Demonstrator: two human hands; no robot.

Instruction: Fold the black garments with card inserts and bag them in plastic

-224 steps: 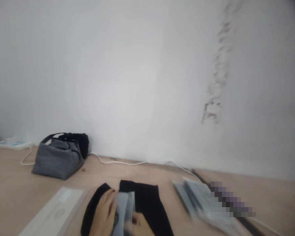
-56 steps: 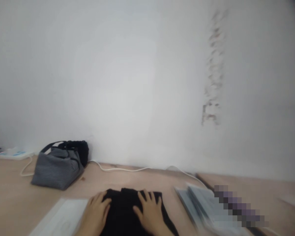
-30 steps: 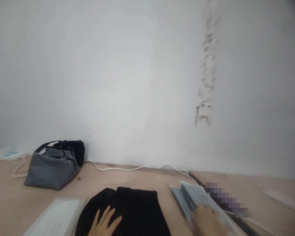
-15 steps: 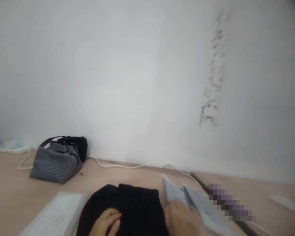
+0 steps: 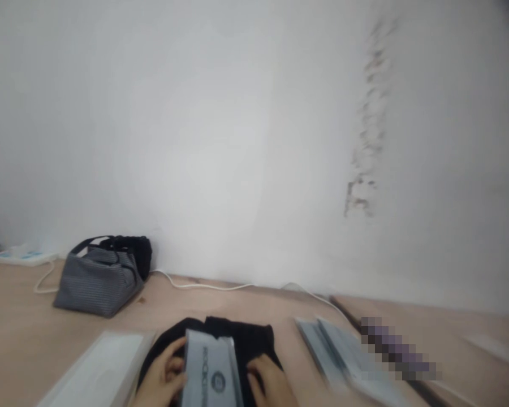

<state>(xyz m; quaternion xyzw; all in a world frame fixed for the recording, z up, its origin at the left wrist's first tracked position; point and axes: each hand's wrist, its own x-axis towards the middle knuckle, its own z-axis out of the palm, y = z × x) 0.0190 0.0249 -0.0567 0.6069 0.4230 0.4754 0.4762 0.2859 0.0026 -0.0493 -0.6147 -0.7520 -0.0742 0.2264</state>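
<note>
A grey printed packet (image 5: 210,370) stands over a folded black cloth (image 5: 254,342) at the bottom centre. My left hand (image 5: 163,376) grips the packet by its left edge, fingers bent round it. Just right of the packet, over the cloth, is my right hand (image 5: 269,381), its thumb and fingers apart and nothing between them. More grey packets (image 5: 348,353) lie in an overlapping pile to the right of the cloth. To the left rests a white flat package (image 5: 99,370).
A grey striped bag (image 5: 97,282) with a black part behind it stands at the back left. A white power strip (image 5: 23,257) and its cable (image 5: 212,287) run along the wall (image 5: 203,141). A dark strip and a pixelated patch lie at the right.
A grey packet has come from the pile on the right to above the black cloth. My left hand has taken hold of it; my right hand has moved left, off the pile.
</note>
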